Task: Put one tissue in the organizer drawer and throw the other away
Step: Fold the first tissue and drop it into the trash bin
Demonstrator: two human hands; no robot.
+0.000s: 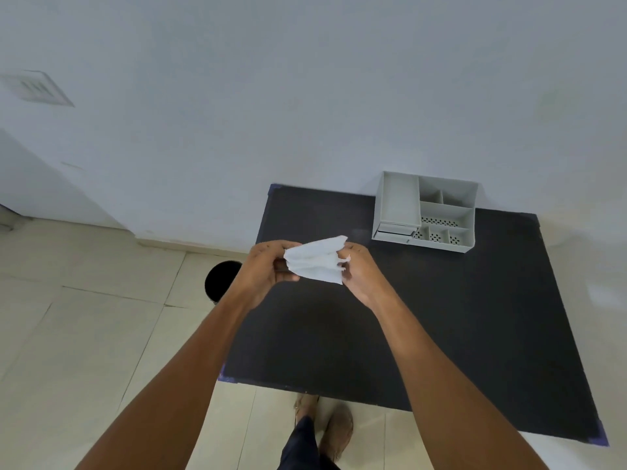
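Observation:
A white tissue (317, 261) is stretched between both my hands above the far left part of the black table (441, 334). My left hand (266, 269) pinches its left end and my right hand (359, 271) grips its right end. The grey organizer (425, 212) stands at the table's far edge against the wall, to the right of my hands. Its small drawers (395, 232) sit at its front left corner, and I cannot tell if one is open. A black round bin (222, 279) stands on the floor left of the table, partly hidden by my left forearm. Only one tissue is in view.
A white wall rises behind the table. Beige floor tiles (84, 334) spread to the left and in front. My feet (325, 425) stand at the table's near edge.

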